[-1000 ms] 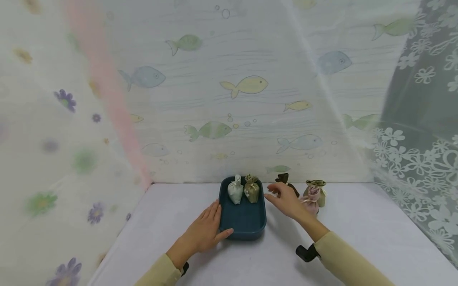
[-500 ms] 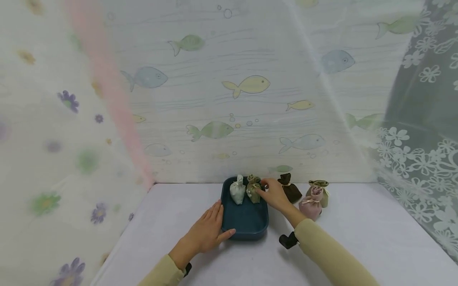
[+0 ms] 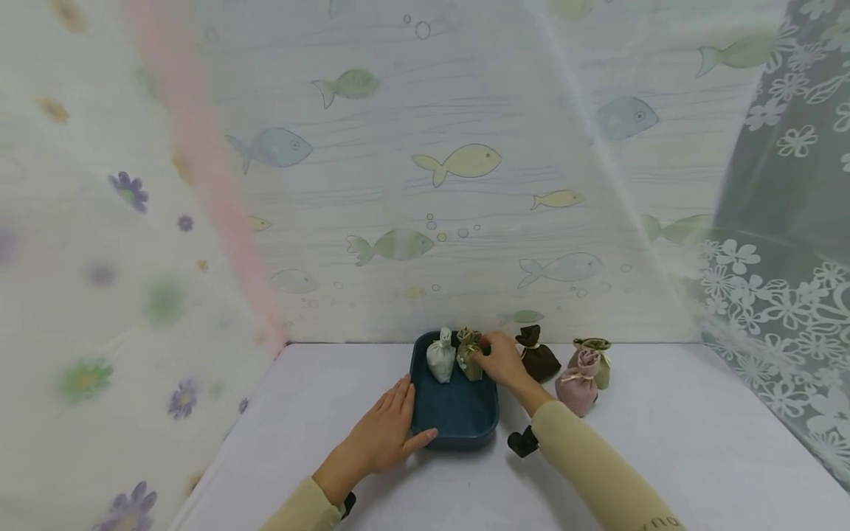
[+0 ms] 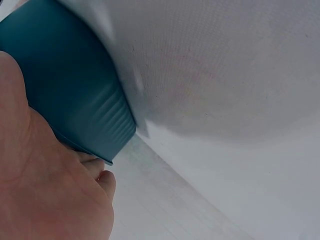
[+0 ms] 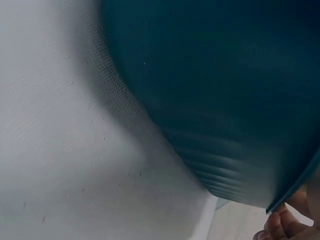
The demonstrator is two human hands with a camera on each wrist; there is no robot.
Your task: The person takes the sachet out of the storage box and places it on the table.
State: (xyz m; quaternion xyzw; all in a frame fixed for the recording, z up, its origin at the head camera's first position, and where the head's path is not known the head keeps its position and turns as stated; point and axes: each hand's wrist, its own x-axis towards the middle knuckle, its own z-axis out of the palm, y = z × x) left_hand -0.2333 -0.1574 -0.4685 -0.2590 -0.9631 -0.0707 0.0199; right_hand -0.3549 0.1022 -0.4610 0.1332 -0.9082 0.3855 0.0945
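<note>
Olive pouch (image 3: 468, 354) stands at the far end of the blue tray (image 3: 458, 420), beside a white pouch (image 3: 440, 356). Right hand (image 3: 499, 360) pinches its top; left hand (image 3: 384, 431) lies flat against the tray's left rim. A loose pinch might topple both pouches.

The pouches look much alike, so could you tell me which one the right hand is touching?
The right hand touches the olive pouch in the blue tray, beside the white pouch. The brown, pink and tan pouches stand outside on the table.
</note>
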